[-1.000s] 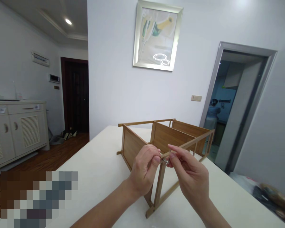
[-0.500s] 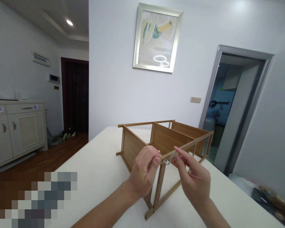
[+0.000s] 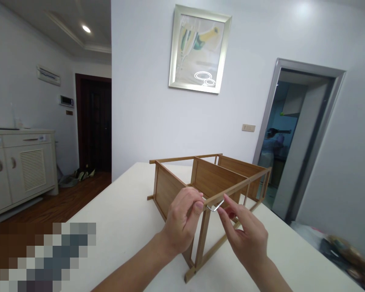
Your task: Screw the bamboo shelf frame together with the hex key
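Note:
A wooden shelf rack (image 3: 220, 174) lies on its side across a white table (image 3: 121, 215). My left hand (image 3: 184, 217) is closed round the near upper corner of its frame, beside the joint of the rail and the crosspiece. My right hand (image 3: 246, 229) pinches the long arm of a small silver hex key (image 3: 216, 206) between thumb and fingers. The key's short end meets the frame at that corner; the screw itself is too small to make out.
A white cabinet (image 3: 27, 162) stands at the left, near a dark door (image 3: 95, 121). Behind the table is a wall with a framed picture (image 3: 200, 48). In the doorway (image 3: 280, 134) at the right another person is partly visible. Bundled items (image 3: 346, 255) lie at the lower right.
The hex key's long arm has swung lower and lies flatter, with my right hand following it slightly left and down. My left hand stays at the corner. The view has shifted a little.

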`<state>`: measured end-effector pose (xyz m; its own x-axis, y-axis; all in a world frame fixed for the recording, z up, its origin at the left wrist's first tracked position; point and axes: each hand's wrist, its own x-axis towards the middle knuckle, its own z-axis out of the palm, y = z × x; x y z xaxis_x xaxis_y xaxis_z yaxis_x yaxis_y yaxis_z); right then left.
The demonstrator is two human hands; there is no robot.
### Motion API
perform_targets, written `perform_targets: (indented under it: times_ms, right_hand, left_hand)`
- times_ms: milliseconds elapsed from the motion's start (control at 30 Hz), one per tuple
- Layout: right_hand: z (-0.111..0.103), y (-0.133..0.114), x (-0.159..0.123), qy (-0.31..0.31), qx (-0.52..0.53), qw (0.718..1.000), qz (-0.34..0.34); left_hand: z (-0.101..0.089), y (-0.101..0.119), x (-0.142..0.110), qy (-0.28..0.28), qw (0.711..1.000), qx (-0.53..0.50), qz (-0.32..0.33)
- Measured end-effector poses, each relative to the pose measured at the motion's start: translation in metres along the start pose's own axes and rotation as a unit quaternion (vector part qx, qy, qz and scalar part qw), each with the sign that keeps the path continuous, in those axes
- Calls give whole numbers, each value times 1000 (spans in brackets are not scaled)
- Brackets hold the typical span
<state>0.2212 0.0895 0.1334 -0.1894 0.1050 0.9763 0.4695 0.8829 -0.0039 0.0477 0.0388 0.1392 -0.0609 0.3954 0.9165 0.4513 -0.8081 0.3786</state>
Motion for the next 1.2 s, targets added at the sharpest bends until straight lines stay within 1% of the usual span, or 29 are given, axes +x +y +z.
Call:
perform_targets:
  times_ms: [367,700,900,1067,1200]
  right_hand:
    - [1,7,-11,-30,-37,998,-38]
    - [4,1,-17,-46,-20,998,-34]
    - [5,-7,-17,-61,-17,997,-36]
    - [6,-16,-15,-80,-30,996,-24]
    - [7,-24,-16,-104,-19,994,11]
  left_hand:
    - [0,-2,-1,1,1000,-7,-2]
    - [0,-2,-1,2,1000,-20,3]
    - [0,-3,-2,4,1000,-30,8]
    - [0,-4,-4,1,1000,-28,4]
    - [0,-4,-3,0,1000,-28,3]
